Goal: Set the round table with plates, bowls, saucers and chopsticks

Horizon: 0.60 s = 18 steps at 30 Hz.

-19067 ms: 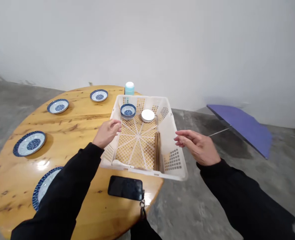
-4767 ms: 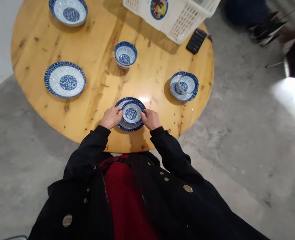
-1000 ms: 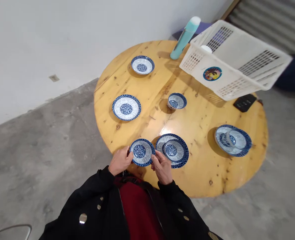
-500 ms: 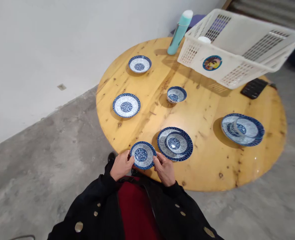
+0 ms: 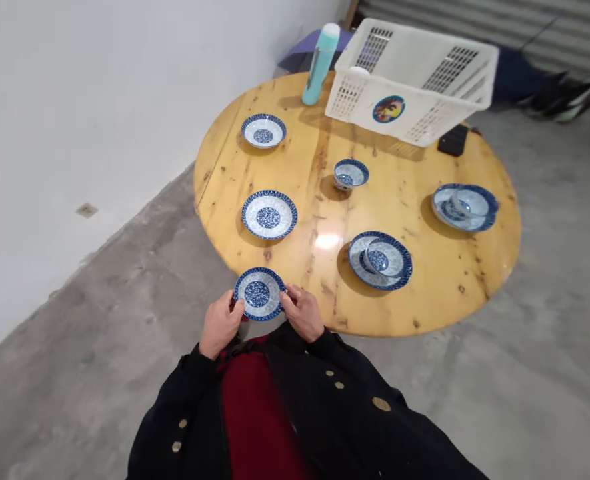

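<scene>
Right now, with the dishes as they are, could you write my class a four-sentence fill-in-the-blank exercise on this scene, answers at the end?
1. The left hand and right hand hold a patterned plate coloured white and ____.
2. On the table, exactly ____ plates each carry a bowl.
3. A black ____ lies near the white basket.
4. In the picture, the turquoise bottle stands to the ____ of the basket.

Missing words: blue; two; phone; left.

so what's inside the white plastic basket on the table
Inside the white plastic basket, only the top of a white rounded item shows, near the left end. The near wall hides the basket's floor, so anything lying lower can't be seen.
</scene>
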Motion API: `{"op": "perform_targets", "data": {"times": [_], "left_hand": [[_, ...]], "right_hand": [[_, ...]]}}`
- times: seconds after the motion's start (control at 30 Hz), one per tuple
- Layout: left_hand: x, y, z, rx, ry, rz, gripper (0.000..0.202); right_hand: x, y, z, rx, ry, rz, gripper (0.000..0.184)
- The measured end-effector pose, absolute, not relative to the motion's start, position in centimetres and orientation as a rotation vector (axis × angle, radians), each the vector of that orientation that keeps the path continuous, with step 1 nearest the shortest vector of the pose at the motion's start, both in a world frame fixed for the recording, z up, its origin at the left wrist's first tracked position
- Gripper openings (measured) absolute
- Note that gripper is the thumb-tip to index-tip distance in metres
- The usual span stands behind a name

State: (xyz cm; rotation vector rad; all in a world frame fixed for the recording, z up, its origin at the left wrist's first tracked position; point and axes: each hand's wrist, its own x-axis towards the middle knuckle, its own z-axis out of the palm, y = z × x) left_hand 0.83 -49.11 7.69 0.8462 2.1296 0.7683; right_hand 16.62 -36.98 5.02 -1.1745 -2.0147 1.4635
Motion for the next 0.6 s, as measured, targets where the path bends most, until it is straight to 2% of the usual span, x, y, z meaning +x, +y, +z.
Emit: {"op": "perform_targets", "data": {"times": [0.27, 0.5, 0.6], "left_hand": [[-4.8, -48.2, 7.1, 1.012, 2.018, 0.789, 0.023], [-7.7, -39.0, 7.4, 1.269, 1.959, 0.716, 0.016], [-9.7, -33.9, 7.6, 1.386, 1.960, 0.599, 0.019]], "right_hand": [[13.1, -39.3, 5.2, -1.373, -1.839, 1.408, 0.028], [11.2, -32.3, 5.2, -1.450, -1.742, 1.248, 0.025], [9.6, -28.0, 4.0, -1.452, -1.730, 1.206, 0.024]]}}
